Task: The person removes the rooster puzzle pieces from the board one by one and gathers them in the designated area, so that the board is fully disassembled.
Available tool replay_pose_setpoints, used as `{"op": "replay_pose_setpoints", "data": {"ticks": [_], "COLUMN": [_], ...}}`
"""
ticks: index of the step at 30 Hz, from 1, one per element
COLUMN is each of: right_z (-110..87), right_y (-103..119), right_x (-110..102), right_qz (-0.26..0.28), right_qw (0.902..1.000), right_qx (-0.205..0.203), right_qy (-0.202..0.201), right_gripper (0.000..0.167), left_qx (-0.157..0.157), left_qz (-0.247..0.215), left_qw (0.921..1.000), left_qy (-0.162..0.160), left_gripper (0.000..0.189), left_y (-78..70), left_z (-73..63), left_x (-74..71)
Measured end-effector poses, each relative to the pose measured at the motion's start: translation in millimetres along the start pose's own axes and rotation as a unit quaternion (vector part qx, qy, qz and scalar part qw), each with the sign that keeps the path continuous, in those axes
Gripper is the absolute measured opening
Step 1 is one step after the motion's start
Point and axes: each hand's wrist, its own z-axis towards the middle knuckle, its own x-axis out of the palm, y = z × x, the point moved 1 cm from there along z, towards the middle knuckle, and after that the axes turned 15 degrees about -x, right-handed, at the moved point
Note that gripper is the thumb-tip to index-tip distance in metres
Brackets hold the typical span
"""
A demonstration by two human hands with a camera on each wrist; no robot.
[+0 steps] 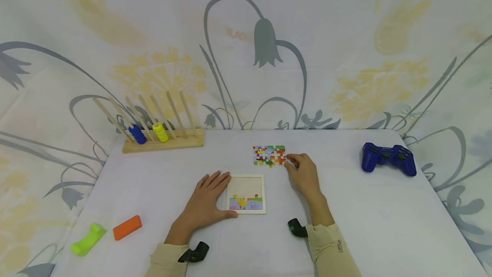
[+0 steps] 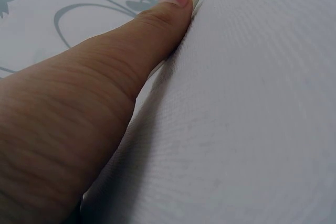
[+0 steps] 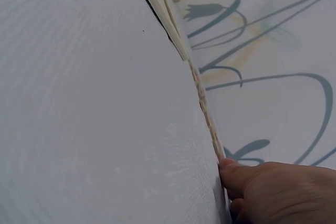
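A pale square puzzle tray [image 1: 264, 195] lies on the table, with joined picture pieces [image 1: 246, 203] along its near side and its bare base showing beyond them. My left hand [image 1: 207, 198] rests along the tray's left side, fingers straight at the far left corner and thumb at the near edge. Behind the tray lies a patch of colourful jigsaw pieces [image 1: 279, 156] with gaps in it. My right hand [image 1: 305, 174] pinches at a jigsaw piece on the patch's right edge, thumb and forefinger close together. In the right wrist view the thumb [image 3: 236, 174] touches the row's end; the fingers hide the piece.
A wooden peg stand [image 1: 180, 140] with blue and yellow rings stands at the back left. A blue game controller [image 1: 388, 157] lies at the right. Near the left front are a green block [image 1: 88, 239] and an orange block [image 1: 127, 228].
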Motion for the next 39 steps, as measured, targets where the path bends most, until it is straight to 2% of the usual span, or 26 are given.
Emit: {"op": "replay_pose_setpoints", "data": {"ticks": [27,39], "right_z": [1.1,-0.3], "right_y": [-0.3,0.7], "right_x": [2.6,5.7], "right_qz": [0.005,0.012], "right_qw": [1.0,0.9994], "right_qx": [0.006,0.029], "right_qy": [0.0,-0.016], "right_gripper": [0.032,0.03], "left_qx": [-0.001,-0.005], "left_qz": [-0.008,-0.008], "left_qw": [1.0,0.9999], "left_qy": [0.001,0.009], "left_gripper": [0.109,0.108], "left_y": [1.3,0.0], "left_z": [1.0,-0.3], "left_x": [1.2,-1.0]}}
